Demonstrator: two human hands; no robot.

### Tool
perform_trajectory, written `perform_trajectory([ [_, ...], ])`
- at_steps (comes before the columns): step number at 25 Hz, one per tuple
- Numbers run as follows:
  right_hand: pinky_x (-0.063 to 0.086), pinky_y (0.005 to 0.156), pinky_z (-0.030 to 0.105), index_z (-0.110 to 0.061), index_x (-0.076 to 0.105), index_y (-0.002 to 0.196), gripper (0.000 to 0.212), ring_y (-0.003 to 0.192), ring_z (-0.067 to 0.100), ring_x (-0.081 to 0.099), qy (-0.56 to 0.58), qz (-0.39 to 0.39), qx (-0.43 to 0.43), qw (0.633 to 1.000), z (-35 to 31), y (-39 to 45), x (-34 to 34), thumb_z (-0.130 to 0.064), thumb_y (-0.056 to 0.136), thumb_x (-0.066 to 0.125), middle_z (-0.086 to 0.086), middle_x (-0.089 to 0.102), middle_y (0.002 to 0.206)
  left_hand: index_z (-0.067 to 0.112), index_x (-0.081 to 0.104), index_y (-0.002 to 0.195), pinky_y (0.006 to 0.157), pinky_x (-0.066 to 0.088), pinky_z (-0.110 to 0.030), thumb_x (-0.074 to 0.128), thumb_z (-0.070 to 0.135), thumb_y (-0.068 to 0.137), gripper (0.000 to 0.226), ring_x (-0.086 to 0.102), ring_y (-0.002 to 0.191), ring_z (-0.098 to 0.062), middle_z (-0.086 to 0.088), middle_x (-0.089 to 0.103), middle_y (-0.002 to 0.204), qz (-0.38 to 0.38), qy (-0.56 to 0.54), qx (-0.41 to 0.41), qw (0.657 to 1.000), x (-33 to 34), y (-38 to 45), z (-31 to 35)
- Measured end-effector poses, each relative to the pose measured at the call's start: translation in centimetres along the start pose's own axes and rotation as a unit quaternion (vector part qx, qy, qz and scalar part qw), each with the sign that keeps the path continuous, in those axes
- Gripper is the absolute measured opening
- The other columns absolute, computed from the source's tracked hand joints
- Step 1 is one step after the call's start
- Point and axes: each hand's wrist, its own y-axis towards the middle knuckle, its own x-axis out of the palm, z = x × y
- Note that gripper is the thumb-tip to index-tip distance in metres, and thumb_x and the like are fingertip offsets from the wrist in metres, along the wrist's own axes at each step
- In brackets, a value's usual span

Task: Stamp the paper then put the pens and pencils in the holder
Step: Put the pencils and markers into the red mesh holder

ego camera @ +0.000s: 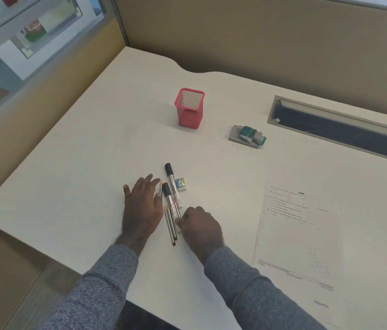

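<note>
Printed paper (299, 234) lies flat at my right, thin and floppy; slide it, don't pinch. Red mesh holder (190, 108) stands upright, well beyond, light and stiff. Markers and pencils (172, 206) bunched between my hands: light, rigid, roll easily, best taken mid-barrel. Left hand (141, 206) spread flat beside them; right hand (200, 228) curled, fingertips at their near ends, grip unclear.

- Soft, even, fairly bright light falls over the pale table (73, 177); no harsh glare anywhere.
- Shadows are faint: a weak one at the base of the red holder (189, 108), thin ones beside both hands.
- Wide-angle bending curves the partition (271, 36) and table edges toward the corners.
- The print on the paper (299, 234) is washed out and unreadable.
- The window (21, 27) area is blurred.
</note>
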Motion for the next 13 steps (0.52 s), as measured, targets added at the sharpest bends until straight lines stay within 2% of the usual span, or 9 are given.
perform_trajectory([
  [4, 0.046, 0.079, 0.035, -0.018, 0.058, 0.105, 0.022, 0.099, 0.027, 0.055, -0.025, 0.002, -0.007, 1.000, 0.3, 0.4, 0.1, -0.034, 0.096, 0.046, 0.005, 0.057, 0.107, 0.018, 0.053, 0.131, 0.114, 0.014, -0.057, 0.038, 0.022, 0.086, 0.047, 0.039, 0.137, -0.026, -0.005, 0.049, 0.144, -0.009, 0.003, 0.001, 1.000, 0.3, -0.1, -0.1],
  [9, 0.044, 0.079, 0.035, -0.019, 0.055, 0.109, 0.026, 0.099, 0.027, 0.056, -0.053, 0.016, -0.018, 0.998, -0.6, 0.6, 0.0, -0.038, 0.092, 0.048, 0.003, 0.057, 0.111, 0.016, 0.054, 0.130, 0.113, 0.016, -0.057, 0.039, 0.022, 0.086, 0.047, 0.041, 0.135, -0.025, -0.005, 0.051, 0.142, -0.005, 0.005, 0.013, 1.000, 0.4, -0.1, 0.1],
  [13, 0.041, 0.075, 0.034, -0.019, 0.055, 0.111, 0.030, 0.097, 0.027, 0.057, -0.055, 0.018, -0.018, 0.998, -1.0, 0.5, 0.1, -0.040, 0.091, 0.050, 0.003, 0.056, 0.109, 0.017, 0.052, 0.132, 0.115, 0.011, -0.055, 0.037, 0.023, 0.086, 0.048, 0.038, 0.136, -0.023, -0.004, 0.050, 0.143, -0.014, -0.013, 0.010, 1.000, 0.5, -0.2, 0.1],
])
